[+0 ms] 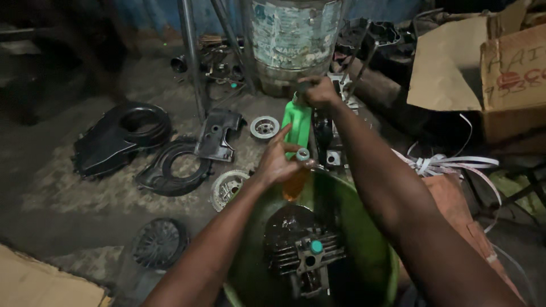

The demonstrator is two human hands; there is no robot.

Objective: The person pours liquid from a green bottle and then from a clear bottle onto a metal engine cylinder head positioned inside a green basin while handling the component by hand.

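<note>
our right hand [318, 91] is clamped around the far end of the green bottle [298, 122], tipped neck-down over the green basin [372, 239]. our left hand [278, 162] pinches the bottle's neck by the small cap [303, 154], index finger out. an orange stream [294, 185] falls into the basin, where the finned engine part [304, 256] sits in dark liquid. black covers [122, 136] lie on the floor to the left, a drum [293, 40] stands far.

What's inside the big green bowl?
Inside the green bowl sits a dark finned engine part with a teal cap, in dark liquid. The arms cover the bowl's edges, and whatever lies beneath the part is hidden.
</note>
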